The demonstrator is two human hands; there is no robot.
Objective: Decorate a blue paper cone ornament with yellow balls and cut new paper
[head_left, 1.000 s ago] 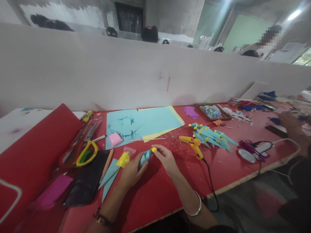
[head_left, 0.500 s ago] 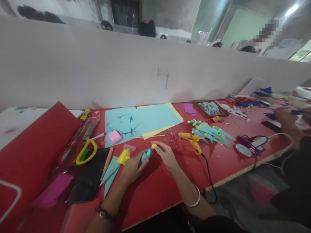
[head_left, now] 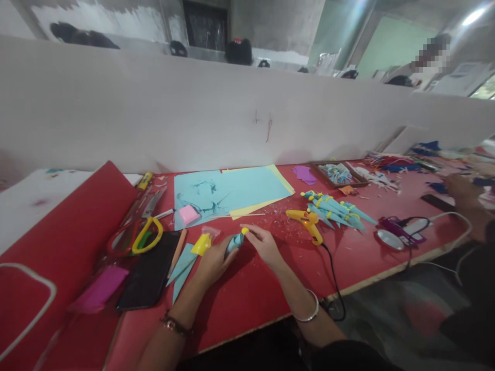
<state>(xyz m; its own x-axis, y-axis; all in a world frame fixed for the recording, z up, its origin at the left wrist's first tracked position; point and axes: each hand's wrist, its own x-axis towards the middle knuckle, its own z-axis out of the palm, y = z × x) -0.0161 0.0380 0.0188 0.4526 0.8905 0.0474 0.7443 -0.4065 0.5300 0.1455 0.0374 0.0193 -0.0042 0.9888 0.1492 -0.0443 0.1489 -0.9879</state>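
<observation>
Left hand (head_left: 213,264) wraps its fingers around a rolled light-blue paper piece (head_left: 234,242) at the lower centre of the frame. Right hand (head_left: 263,246) pinches a small round yellow ball (head_left: 245,231) at the upper end of the roll; contact between ball and paper cannot be confirmed. Compared with the frame half a second earlier, both grips are unchanged. Camera aim has shifted slightly: the flat black rectangular slab (head_left: 149,275), lower left, now appears farther right. A yellow glue gun (head_left: 309,224) lies right of centre.
</observation>
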